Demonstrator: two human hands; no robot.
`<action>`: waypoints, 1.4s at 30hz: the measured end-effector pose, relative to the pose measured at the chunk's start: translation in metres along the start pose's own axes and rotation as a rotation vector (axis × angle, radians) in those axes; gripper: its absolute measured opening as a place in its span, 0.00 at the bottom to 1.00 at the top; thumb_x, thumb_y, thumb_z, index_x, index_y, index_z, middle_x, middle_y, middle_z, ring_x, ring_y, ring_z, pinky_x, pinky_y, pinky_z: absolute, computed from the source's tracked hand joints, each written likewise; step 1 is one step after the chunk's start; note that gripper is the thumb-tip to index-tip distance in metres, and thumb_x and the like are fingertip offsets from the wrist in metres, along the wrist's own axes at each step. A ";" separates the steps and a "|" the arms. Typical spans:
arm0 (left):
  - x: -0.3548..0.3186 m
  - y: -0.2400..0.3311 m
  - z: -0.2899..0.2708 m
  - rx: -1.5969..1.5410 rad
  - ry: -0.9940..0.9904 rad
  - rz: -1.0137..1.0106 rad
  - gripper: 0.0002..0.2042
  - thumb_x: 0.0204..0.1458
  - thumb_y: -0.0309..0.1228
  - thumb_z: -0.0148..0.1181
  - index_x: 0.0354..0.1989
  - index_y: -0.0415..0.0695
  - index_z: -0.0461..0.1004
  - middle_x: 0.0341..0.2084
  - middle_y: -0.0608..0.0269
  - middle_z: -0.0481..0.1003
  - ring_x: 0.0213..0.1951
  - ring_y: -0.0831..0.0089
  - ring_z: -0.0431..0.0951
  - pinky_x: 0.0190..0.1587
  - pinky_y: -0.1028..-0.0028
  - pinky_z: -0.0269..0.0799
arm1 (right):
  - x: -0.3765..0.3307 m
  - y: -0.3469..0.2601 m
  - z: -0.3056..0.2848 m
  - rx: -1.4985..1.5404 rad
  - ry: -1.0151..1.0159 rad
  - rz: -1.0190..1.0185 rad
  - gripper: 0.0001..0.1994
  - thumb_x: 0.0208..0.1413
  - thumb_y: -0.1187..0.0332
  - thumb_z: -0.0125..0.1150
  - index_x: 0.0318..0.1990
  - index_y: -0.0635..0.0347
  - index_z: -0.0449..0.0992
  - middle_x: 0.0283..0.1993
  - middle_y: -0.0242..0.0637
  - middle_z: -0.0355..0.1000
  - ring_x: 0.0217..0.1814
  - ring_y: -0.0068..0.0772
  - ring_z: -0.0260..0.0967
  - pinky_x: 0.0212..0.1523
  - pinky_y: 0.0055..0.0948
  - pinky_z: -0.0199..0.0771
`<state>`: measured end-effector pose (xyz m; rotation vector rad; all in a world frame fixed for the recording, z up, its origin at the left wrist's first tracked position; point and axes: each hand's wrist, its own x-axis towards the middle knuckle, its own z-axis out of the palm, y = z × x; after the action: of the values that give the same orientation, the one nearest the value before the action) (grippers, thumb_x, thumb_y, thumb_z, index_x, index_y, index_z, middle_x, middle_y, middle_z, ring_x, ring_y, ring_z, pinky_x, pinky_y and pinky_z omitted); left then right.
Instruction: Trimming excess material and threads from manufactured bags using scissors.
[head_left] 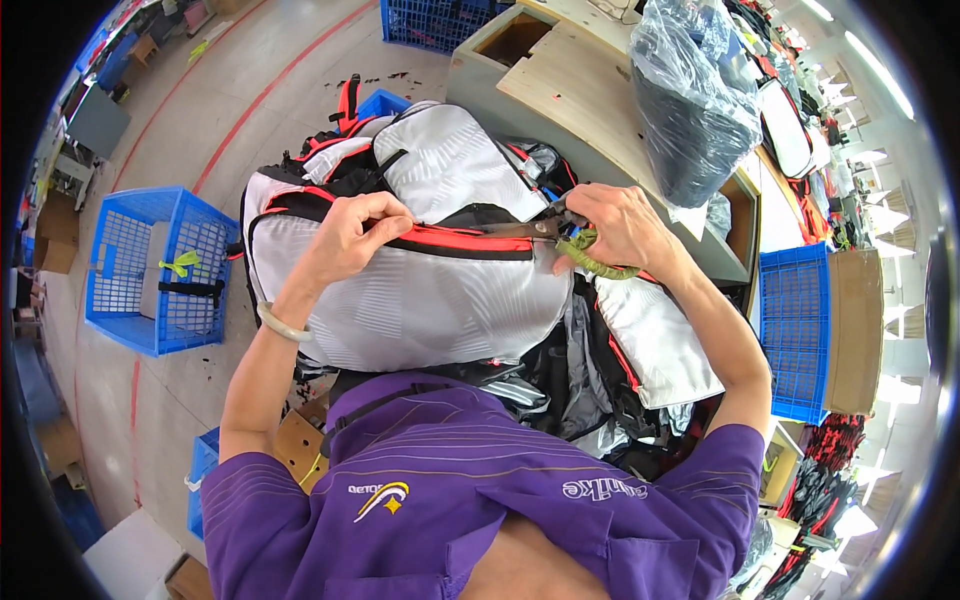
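A large silver-grey bag (400, 300) with black and red zipper trim lies in front of me. My left hand (358, 232) is closed in a pinch on the red trim (470, 240) near the bag's upper edge. At the other end of that trim, my right hand (618, 225) is closed around scissors (592, 256) whose handle is wrapped in olive-green cord. Their dark blades point left, lying along the trim; whether the blades touch it I cannot tell. Behind the trim rises a grey patterned flap (450, 155) of the bag.
Blue plastic crates stand on the floor at left (160, 270) and at right beside cardboard (795, 335). A worn wooden-topped cabinet (580, 90) is beyond the bag, carrying a plastic-wrapped dark bundle (695, 105). Another grey-and-black bag piece (660, 345) lies under my right forearm.
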<state>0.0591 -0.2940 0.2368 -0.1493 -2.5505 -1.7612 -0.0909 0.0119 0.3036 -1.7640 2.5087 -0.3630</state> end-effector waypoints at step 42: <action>0.032 -0.076 -0.106 0.887 -0.232 -0.062 0.13 0.45 0.36 0.62 0.35 0.40 0.78 0.36 0.55 0.77 0.41 0.58 0.77 0.44 0.65 0.71 | -0.029 -0.067 0.068 0.399 0.141 0.297 0.24 0.35 0.61 0.78 0.27 0.64 0.66 0.20 0.43 0.59 0.20 0.41 0.54 0.24 0.36 0.60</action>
<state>0.0167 -0.4178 0.2061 -0.2423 -3.2366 -0.5009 -0.0071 0.0070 0.2493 -1.2407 2.5070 -0.9161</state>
